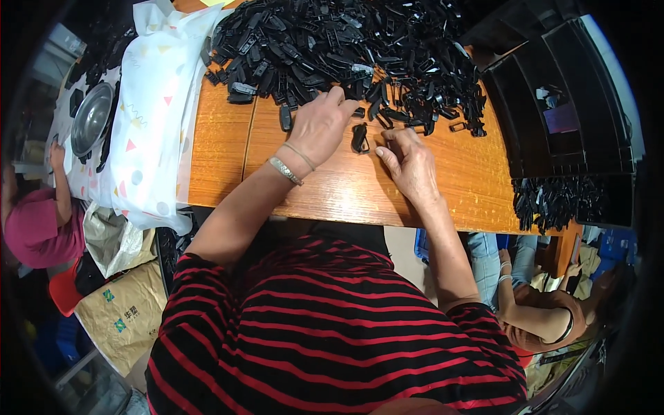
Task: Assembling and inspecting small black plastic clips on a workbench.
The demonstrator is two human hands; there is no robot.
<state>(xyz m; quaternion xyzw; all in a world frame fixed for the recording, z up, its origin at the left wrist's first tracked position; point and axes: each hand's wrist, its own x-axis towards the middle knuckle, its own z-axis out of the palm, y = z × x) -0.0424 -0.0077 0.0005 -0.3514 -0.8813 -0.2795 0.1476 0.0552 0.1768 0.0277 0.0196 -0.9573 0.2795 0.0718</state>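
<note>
Tabletop (325, 185) bears a black part (360, 139) between left hand (321, 123) and right hand (413, 166).

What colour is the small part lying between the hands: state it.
The small part is black; it shows best in the head view, against the brown tabletop.

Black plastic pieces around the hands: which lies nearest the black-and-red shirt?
The open-framed black piece on the brown wood between the left hand and right hand; the black plastic heap lies farther from the shirt.
</note>
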